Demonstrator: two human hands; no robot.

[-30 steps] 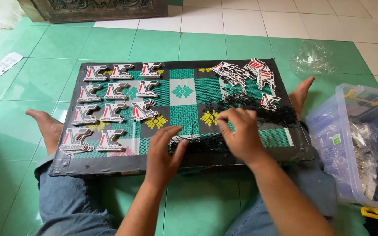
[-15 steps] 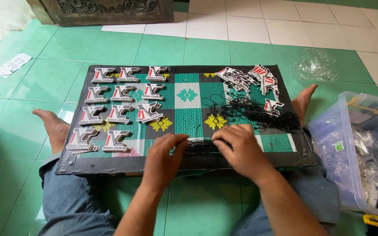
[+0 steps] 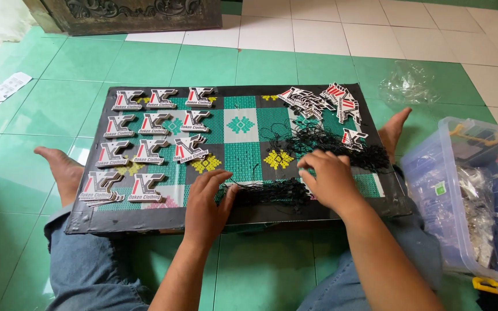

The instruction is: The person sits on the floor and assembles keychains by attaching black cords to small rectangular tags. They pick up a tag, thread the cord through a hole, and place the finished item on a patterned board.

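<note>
- Left hand (image 3: pixel 206 203): palm down on the near edge of the patterned board (image 3: pixel 243 155), fingers spread loosely and flat, gripping nothing. Its fingertips touch the left end of a bundle of black strings (image 3: pixel 269 193).
- Left of that hand, and beyond it: printed tags (image 3: pixel 145 138) laid flat in rows on the board, well apart from the fingers. The nearest row lies just left of the wrist.
- Black strings: the bundle lies across the board's near edge, between the two hands, touching both.
- Right hand (image 3: pixel 329 181): knuckles up, fingers curled down onto the right end of the bundle. Whether strings are pinched between the fingers cannot be told.
- Beyond the right hand: a loose tangle of strings (image 3: pixel 341 147) just past its fingertips, and a heap of unsorted tags (image 3: pixel 321 101) farther off.
- Right of the right hand: a clear plastic bin (image 3: pixel 462 201) on the green tiled floor, apart from the board.
</note>
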